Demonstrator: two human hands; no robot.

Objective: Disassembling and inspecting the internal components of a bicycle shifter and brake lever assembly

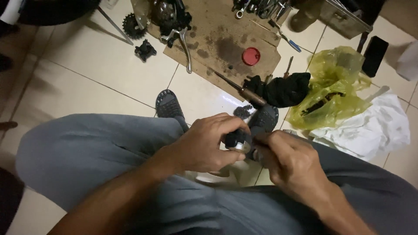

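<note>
While gripped, dark round part (237, 140) sits between left hand (204, 146), right hand (289, 163).

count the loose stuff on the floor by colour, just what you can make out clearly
red: 1, round lid
yellow: 1, plastic bag
white: 1, crumpled cloth
black: 3, rag, small toothed sprocket, phone
total: 6
The heap of tools at the top edge is too tangled to count.
</note>
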